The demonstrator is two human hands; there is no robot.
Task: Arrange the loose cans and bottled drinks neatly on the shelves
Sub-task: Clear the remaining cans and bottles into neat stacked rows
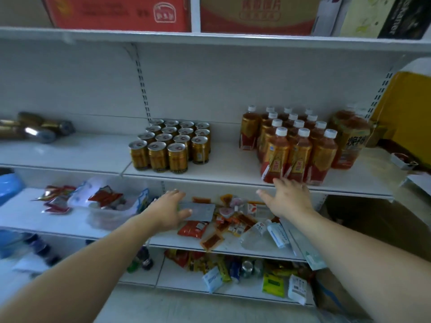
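Note:
Several gold cans (171, 144) stand in tidy rows at the middle of the white shelf (228, 170). To their right stand several amber bottled drinks (296, 145) with white caps, also in rows. A few gold cans (35, 128) lie on their sides at the shelf's far left. My right hand (288, 197) is open, fingers spread, just below the front bottles at the shelf's edge. My left hand (171, 209) is open over the lower shelf and holds nothing.
A shrink-wrapped pack of bottles (349, 138) sits right of the bottle rows. Snack packets (224, 220) and a clear tub (109, 206) litter the lower shelf. More packets and a can (247, 268) lie on the bottom shelf. Cardboard boxes (256, 15) sit on top.

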